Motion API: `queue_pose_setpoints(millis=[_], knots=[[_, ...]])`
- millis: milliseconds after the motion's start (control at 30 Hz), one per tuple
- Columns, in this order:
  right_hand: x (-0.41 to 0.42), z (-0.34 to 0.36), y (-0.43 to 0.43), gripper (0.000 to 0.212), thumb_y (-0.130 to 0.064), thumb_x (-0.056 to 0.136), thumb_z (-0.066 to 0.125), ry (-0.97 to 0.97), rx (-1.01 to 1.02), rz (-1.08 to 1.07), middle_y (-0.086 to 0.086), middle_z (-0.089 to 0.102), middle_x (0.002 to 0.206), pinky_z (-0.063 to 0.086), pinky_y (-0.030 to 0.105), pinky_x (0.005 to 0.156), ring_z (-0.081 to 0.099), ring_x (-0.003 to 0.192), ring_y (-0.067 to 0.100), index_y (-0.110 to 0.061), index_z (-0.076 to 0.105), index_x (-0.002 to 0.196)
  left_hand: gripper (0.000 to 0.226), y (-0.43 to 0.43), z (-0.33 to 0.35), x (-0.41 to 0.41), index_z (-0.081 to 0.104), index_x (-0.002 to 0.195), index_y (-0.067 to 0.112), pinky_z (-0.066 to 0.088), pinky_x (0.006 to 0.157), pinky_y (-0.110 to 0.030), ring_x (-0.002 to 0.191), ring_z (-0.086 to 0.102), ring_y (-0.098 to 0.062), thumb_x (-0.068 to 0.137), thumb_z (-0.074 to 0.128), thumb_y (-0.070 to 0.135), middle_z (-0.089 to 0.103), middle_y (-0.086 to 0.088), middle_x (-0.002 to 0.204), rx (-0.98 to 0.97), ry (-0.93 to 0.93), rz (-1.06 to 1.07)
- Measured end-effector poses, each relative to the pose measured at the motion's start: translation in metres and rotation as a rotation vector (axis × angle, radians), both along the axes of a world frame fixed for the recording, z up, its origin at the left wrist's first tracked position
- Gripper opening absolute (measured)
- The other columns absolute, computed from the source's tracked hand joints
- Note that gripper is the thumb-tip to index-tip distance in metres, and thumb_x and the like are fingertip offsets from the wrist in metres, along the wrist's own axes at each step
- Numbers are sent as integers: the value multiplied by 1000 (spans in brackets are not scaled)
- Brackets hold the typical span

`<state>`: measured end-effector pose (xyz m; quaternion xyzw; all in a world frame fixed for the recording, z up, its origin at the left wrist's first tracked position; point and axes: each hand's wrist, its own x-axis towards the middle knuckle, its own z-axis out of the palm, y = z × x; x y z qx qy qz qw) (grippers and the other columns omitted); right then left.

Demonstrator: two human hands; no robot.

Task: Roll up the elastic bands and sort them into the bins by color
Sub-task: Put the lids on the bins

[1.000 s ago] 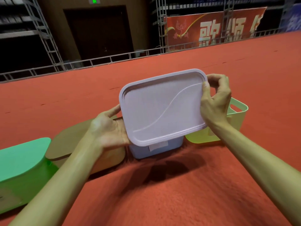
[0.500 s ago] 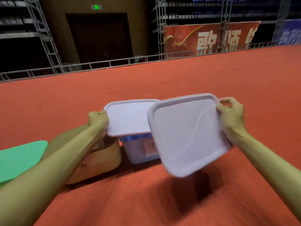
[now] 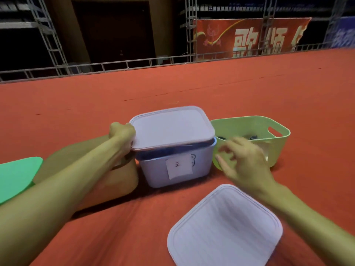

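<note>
A pale lilac bin (image 3: 159,173) with a paper label stands at the centre of the red carpet. Its lid (image 3: 171,127) sits tilted on top, raised at the left edge, and my left hand (image 3: 122,135) grips that left edge. A second lilac lid (image 3: 224,227) lies flat on the carpet in front, near me. My right hand (image 3: 244,162) hovers open and blurred above that lid, in front of a light green open basket (image 3: 280,139) that holds a few dark items. No elastic band is clearly visible.
A tan lidded bin (image 3: 107,181) stands left of the lilac bin, partly behind my left forearm. A bright green lidded bin (image 3: 17,175) is at the far left edge. Red carpet (image 3: 249,89) stretches back to a metal railing (image 3: 115,64).
My right hand carried one lilac lid down to the carpet and let it go, then rose open. My left hand moved onto the left edge of the lid on the bin and lifted it.
</note>
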<state>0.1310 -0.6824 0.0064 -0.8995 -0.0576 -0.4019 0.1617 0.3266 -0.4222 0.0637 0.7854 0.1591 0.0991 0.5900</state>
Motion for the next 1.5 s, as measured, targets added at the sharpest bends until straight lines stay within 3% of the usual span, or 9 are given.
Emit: queue_pose_setpoints(millis=[133,300,467,667,767,900,1067,1333,1500], knots=[[52,41,1,37,-25,83,79,21,-128,123,4,58,106,50,42,75,52,97,26,-16,70,117,14,1,-4,15,59,105,-7,46,67,-31,86,56,-22,96,53,3,61,-11,96,-86,26,40],[70,52,3,29,-18,83,80,-83,-180,175,5,58,107,50,44,70,53,96,27,-12,70,110,35,13,-4,15,61,124,-9,47,75,-39,107,67,-33,93,57,7,67,-20,123,23,-16,50],[72,32,-4,2,-20,86,82,73,-226,303,-5,71,92,52,42,61,60,83,22,-20,81,89,37,13,-13,7,62,124,-7,51,85,-40,112,66,-36,98,52,17,67,-21,124,124,-51,55],[72,29,-10,5,-8,84,81,139,-269,285,0,68,82,49,39,58,60,75,26,-12,79,83,35,21,-12,-7,67,66,5,46,74,-41,80,57,-43,94,63,25,62,-20,70,478,-220,-87],[74,29,-10,9,-6,82,81,146,-301,302,1,66,78,40,31,59,56,72,23,-10,76,76,22,37,-17,-16,79,98,12,48,88,-40,98,65,-38,91,69,30,74,-19,97,701,-442,-161],[77,27,-9,7,-9,81,81,168,-298,280,1,64,75,34,28,61,56,72,23,-12,77,76,34,47,-36,-43,79,110,22,44,89,-34,103,63,-26,94,57,41,74,-5,110,792,-708,-553],[74,27,-14,8,-16,82,82,214,-187,276,-4,69,81,43,30,64,61,77,20,-21,83,88,48,57,-58,-61,63,134,41,47,106,-35,133,53,-5,96,42,63,59,15,143,981,-647,-734],[66,18,-10,13,-19,83,79,248,-186,211,-8,69,92,53,38,64,60,77,13,-27,81,92,41,56,-60,-68,64,133,38,52,102,-38,132,57,-11,101,46,54,62,10,141,1034,-701,-733],[35,10,-2,45,-19,80,76,279,-217,124,-4,65,114,54,36,74,58,107,20,-21,67,124,53,47,-39,-86,65,132,32,48,104,-38,129,59,-19,97,35,58,66,7,136,1019,-580,-742]])
